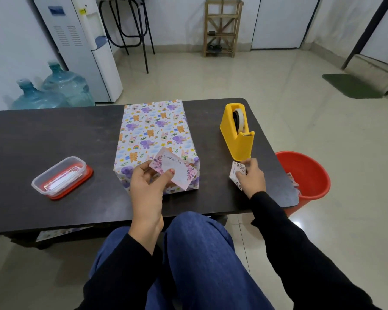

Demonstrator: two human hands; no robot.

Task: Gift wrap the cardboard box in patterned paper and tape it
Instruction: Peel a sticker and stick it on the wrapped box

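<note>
Mostly done: box (156, 139) fully wrapped; left hand (146, 180) pinches greeting card (174, 168), right hand (252, 178), 3 o'clock, grips backing paper (237, 172).

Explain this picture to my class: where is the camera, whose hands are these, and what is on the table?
There is no machine: a person wears one wide-angle camera on the head, looking down past their knees at their own hands. On the dark table stands the wrapped box, fully covered in animal-patterned paper. Right of it is a yellow tape dispenser; left, a clear plastic container resting on its red lid. A red bucket stands on the floor. The left hand holds a "Best Wishes" card over the box. The right hand pinches a small slip printed with 5s.
</note>
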